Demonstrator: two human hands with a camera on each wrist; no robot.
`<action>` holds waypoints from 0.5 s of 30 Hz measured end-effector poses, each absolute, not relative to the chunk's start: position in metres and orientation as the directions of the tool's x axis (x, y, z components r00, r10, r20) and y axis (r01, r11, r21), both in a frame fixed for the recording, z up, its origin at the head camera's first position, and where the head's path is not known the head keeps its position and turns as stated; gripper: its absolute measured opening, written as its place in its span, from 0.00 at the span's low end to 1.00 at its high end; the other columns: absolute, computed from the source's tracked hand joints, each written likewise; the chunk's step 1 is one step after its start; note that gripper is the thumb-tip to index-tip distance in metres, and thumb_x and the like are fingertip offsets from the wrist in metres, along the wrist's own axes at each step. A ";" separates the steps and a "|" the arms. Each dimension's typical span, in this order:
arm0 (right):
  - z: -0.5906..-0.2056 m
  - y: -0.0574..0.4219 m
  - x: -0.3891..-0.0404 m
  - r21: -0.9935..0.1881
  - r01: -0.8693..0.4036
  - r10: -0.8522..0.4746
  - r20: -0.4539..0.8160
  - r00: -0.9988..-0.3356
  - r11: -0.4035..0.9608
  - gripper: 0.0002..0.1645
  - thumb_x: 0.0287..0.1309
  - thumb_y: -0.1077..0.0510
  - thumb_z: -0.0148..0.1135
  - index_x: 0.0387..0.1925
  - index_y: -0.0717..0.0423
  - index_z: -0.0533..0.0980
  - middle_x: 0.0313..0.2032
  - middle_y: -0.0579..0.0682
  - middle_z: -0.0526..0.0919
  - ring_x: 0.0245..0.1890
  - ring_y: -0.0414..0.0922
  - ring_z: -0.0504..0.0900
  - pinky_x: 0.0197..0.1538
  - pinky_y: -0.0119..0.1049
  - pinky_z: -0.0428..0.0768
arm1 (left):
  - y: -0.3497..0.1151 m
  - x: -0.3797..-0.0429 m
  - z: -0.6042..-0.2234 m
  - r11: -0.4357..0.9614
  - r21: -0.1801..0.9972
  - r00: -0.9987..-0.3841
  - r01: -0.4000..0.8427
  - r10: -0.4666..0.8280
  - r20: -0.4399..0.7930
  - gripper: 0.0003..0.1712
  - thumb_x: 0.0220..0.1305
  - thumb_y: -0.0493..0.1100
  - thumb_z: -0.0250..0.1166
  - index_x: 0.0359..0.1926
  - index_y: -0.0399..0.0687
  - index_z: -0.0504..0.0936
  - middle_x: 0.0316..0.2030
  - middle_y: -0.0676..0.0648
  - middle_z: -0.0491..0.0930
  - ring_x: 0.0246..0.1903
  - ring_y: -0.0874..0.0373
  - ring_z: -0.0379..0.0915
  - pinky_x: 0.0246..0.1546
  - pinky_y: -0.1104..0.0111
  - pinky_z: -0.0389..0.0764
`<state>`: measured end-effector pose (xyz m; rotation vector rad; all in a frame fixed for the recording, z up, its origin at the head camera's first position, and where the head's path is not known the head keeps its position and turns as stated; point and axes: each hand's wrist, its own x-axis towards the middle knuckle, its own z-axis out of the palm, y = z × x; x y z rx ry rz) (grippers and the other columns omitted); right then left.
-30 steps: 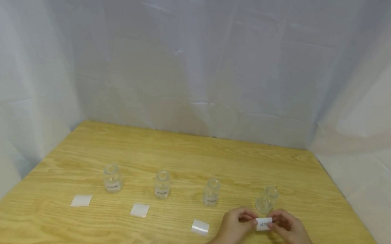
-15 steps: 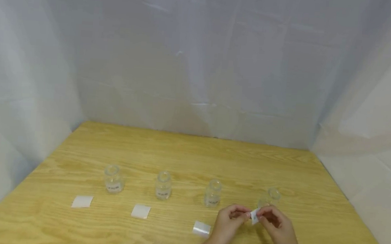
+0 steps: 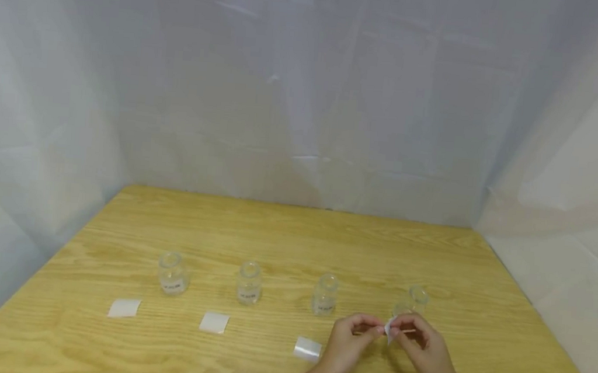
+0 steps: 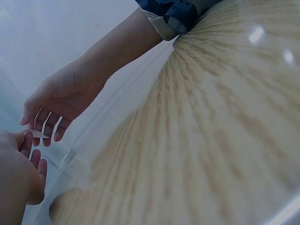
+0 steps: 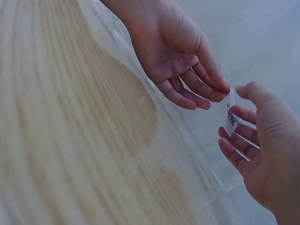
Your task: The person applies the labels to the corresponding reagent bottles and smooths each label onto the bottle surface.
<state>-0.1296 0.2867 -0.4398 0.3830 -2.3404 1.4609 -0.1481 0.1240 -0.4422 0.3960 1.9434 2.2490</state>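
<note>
Between both hands is a small white label [image 3: 389,329], held up and turned nearly edge-on in the head view. Dark print shows on the label [image 5: 228,112] in the right wrist view. My left hand [image 3: 347,339] pinches one end of it between thumb and index finger. At the other end, the thumb and index finger of my right hand [image 3: 424,343] pinch it, the remaining fingers loosely bent. Just behind the hands stands a clear glass bottle [image 3: 418,295], its lower part partly hidden by my right fingers.
Three more glass bottles, each with a printed white label, stand in a row: left [image 3: 173,273], middle [image 3: 249,283] and right [image 3: 325,295]. In front lie white paper pieces [image 3: 124,308], [image 3: 214,323] and a glossy one [image 3: 308,348]. White sheeting [image 3: 306,93] surrounds the wooden table [image 3: 295,233].
Both hands have shifted slightly left with the label. It has turned from facing the head camera to nearly edge-on, and the right fingers have closed in toward the left ones.
</note>
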 end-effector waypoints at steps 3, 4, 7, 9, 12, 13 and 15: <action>-0.438 0.286 -0.129 -0.813 -0.376 -0.046 0.399 -0.916 0.444 0.08 0.53 0.67 0.64 0.36 0.55 0.75 0.36 0.48 0.78 0.37 0.39 0.76 0.36 0.32 0.78 | 0.124 -0.148 -0.443 -0.135 0.989 -0.952 0.066 0.289 0.103 0.07 0.58 0.41 0.64 0.35 0.41 0.82 0.31 0.56 0.80 0.33 0.65 0.73 0.33 0.75 0.74; -0.438 0.286 -0.128 -0.815 -0.367 -0.047 0.389 -0.920 0.448 0.09 0.53 0.66 0.64 0.36 0.55 0.75 0.36 0.47 0.77 0.38 0.39 0.76 0.37 0.32 0.78 | 0.124 -0.148 -0.443 -0.128 0.989 -0.951 0.068 0.293 0.104 0.07 0.58 0.41 0.64 0.35 0.42 0.82 0.31 0.56 0.79 0.33 0.65 0.73 0.33 0.75 0.74; -0.439 0.286 -0.129 -0.810 -0.373 -0.061 0.389 -0.919 0.453 0.09 0.52 0.65 0.65 0.36 0.55 0.75 0.37 0.48 0.77 0.39 0.39 0.76 0.37 0.33 0.78 | 0.124 -0.148 -0.444 -0.119 0.990 -0.949 0.075 0.297 0.108 0.07 0.58 0.40 0.64 0.35 0.42 0.82 0.32 0.56 0.80 0.33 0.65 0.73 0.33 0.75 0.75; -0.440 0.286 -0.129 -0.808 -0.382 -0.071 0.395 -0.916 0.448 0.09 0.53 0.66 0.64 0.36 0.55 0.75 0.38 0.49 0.77 0.39 0.39 0.76 0.38 0.33 0.78 | 0.124 -0.149 -0.445 -0.134 0.988 -0.948 0.074 0.298 0.111 0.07 0.58 0.40 0.64 0.35 0.41 0.82 0.33 0.55 0.80 0.35 0.65 0.74 0.35 0.75 0.75; -0.442 0.287 -0.130 -0.812 -0.391 -0.075 0.400 -0.914 0.434 0.08 0.53 0.67 0.63 0.36 0.55 0.76 0.40 0.49 0.78 0.40 0.38 0.76 0.38 0.34 0.78 | 0.125 -0.149 -0.445 -0.169 0.983 -0.950 0.074 0.288 0.121 0.07 0.58 0.39 0.64 0.34 0.39 0.82 0.36 0.52 0.81 0.39 0.63 0.75 0.37 0.75 0.76; -0.442 0.287 -0.130 -0.817 -0.387 -0.073 0.396 -0.915 0.427 0.07 0.54 0.67 0.62 0.36 0.56 0.76 0.41 0.50 0.78 0.41 0.37 0.77 0.39 0.33 0.78 | 0.125 -0.149 -0.445 -0.181 0.980 -0.951 0.079 0.282 0.129 0.07 0.58 0.38 0.64 0.34 0.38 0.82 0.38 0.50 0.81 0.40 0.62 0.76 0.38 0.75 0.76; -0.443 0.287 -0.130 -0.831 -0.382 -0.069 0.388 -0.919 0.405 0.06 0.55 0.68 0.61 0.35 0.57 0.76 0.42 0.51 0.79 0.42 0.37 0.77 0.40 0.33 0.79 | 0.125 -0.149 -0.446 -0.196 0.976 -0.951 0.091 0.272 0.143 0.07 0.58 0.38 0.64 0.33 0.36 0.81 0.40 0.48 0.81 0.42 0.61 0.76 0.39 0.75 0.75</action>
